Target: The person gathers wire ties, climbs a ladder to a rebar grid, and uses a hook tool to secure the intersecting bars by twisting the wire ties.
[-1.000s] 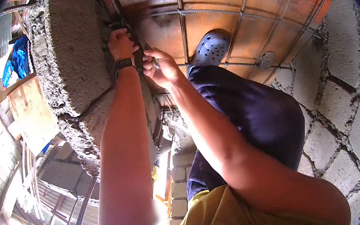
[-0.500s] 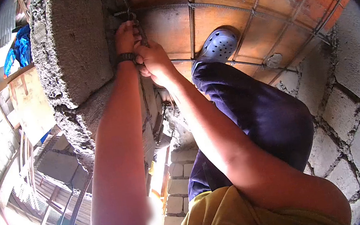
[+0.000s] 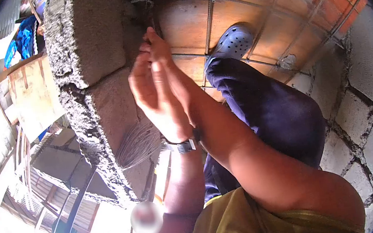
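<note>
Head view: my left hand (image 3: 154, 97) is open, palm toward me, fingers loosely spread, holding nothing, just in front of the concrete block wall (image 3: 91, 49). My right hand (image 3: 160, 43) sits behind it at the rebar grid (image 3: 212, 17); grip unclear. Tie wire bundle (image 3: 137, 145) hangs below the wrist.

No readable text, label or number anywhere.

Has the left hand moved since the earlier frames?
Yes. The left hand has come back from the rebar by the concrete block, toward the camera, palm open, in front of the right hand.
</note>
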